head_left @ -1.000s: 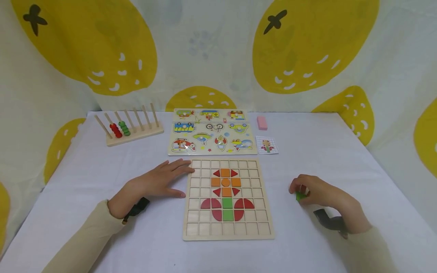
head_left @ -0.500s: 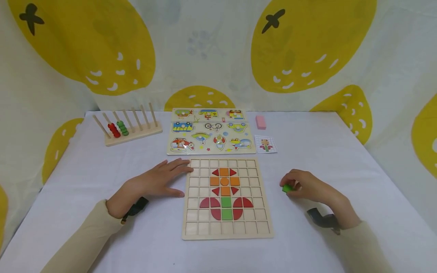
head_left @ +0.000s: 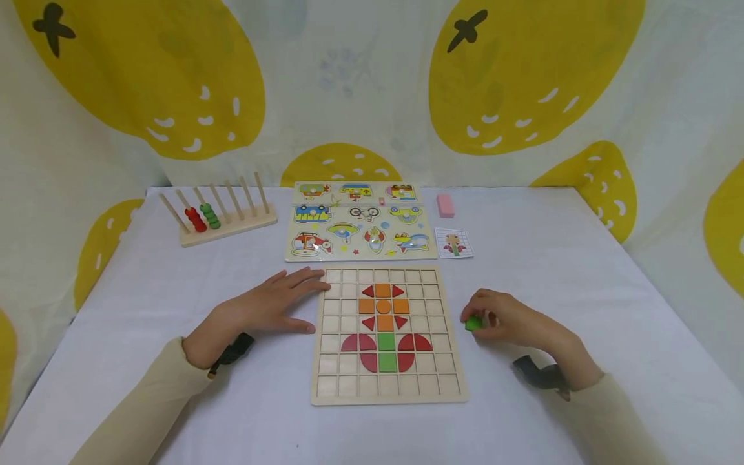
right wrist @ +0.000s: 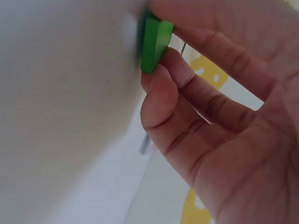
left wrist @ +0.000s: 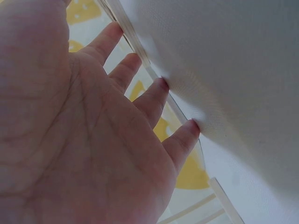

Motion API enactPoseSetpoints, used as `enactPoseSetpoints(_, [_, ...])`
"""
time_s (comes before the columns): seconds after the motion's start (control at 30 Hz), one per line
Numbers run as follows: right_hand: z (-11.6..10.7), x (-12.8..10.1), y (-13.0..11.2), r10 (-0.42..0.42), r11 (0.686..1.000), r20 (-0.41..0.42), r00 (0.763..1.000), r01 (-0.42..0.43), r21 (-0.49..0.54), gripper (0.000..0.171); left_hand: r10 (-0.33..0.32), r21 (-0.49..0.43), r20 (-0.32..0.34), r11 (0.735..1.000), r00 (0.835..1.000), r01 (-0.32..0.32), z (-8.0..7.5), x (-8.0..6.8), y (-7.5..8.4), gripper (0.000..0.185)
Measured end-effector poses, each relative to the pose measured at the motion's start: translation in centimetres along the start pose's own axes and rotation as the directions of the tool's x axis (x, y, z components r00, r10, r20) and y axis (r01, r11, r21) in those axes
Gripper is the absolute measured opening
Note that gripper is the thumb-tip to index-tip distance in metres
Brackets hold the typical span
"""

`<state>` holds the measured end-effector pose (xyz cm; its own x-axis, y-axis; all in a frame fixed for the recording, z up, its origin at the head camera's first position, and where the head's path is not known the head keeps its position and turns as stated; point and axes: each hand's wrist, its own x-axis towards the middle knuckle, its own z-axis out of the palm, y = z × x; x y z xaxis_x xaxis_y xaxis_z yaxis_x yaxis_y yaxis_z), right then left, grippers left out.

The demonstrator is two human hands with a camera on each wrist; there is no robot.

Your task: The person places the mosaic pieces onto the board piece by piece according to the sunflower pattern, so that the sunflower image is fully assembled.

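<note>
Right of the wooden grid board [head_left: 337, 387], my right hand [head_left: 511, 321] pinches a small green block [head_left: 473, 323] between thumb and fingers. The right wrist view shows the green block [right wrist: 156, 43] at the fingertips, close to the white cloth. My left hand [head_left: 267, 307] lies with fingers spread, its fingertips touching the board's left edge. In the left wrist view the palm of the left hand [left wrist: 98, 135] holds nothing. On the board, orange squares [head_left: 385, 323] surround an orange circle [head_left: 383, 307], with red triangles [head_left: 401, 323], green squares [head_left: 386, 361] and red quarter-circles [head_left: 369, 361].
Behind the board lies a vehicle knob puzzle [head_left: 360, 252]. A small pattern card [head_left: 454, 243] and a pink block [head_left: 445, 206] sit to its right. At the back left stands a wooden peg rack [head_left: 232, 232] with red and green beads.
My right hand has moved left towards the board, carrying the green block. The left hand stays at the board's left edge.
</note>
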<state>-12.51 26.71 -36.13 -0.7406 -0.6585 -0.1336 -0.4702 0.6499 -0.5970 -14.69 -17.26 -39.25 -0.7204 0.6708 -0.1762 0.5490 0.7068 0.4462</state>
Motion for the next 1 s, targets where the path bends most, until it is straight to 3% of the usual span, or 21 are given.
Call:
enactPoseSetpoints(0.2, [0.4,1.0,-1.6,-0.035,0.999,0.052,0.998,0.036,-0.019,0.018,-0.006,-0.003,0.000,1.000,1.000,0.006,0.0,0.1,0.0,0.076])
enactPoseSetpoints(0.6, [2.6,2.3,-5.9,0.009,0.999,0.221,0.975,-0.001,-0.035,0.021,-0.014,0.001,0.004,1.000,1.000,0.014,-0.1,0.1,0.1,0.076])
enactPoseSetpoints(1.0, [4.6,2.7,-7.9,-0.091,0.993,0.280,0.956,0.108,-0.048,0.023,0.010,0.011,-0.008,1.000,1.000,-0.010,0.0,0.1,0.2,0.076])
